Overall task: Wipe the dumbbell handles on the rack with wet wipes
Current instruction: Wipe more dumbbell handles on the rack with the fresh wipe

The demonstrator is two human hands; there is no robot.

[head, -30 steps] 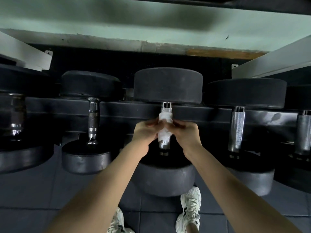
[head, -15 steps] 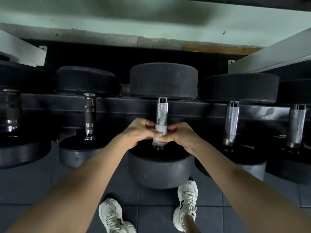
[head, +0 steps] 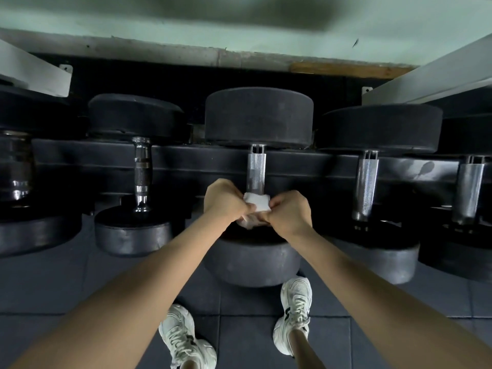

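A black dumbbell [head: 258, 115] lies on the low rack [head: 186, 161] straight ahead, its knurled steel handle [head: 256, 170] pointing toward me. A white wet wipe [head: 257, 202] is wrapped around the near end of that handle. My left hand [head: 225, 199] pinches the wipe from the left and my right hand [head: 288, 210] pinches it from the right, both fists closed on it. The lower part of the handle is hidden by the wipe and my fingers.
More dumbbells sit on the rack: a smaller one [head: 142, 174] to the left, two with steel handles [head: 367, 185] [head: 468, 193] to the right, and a dark one [head: 16, 166] at far left. My white sneakers [head: 295, 312] stand on dark floor tiles below.
Both hands slid the wipe from the far end of the handle down toward its near end, baring the upper knurled steel.
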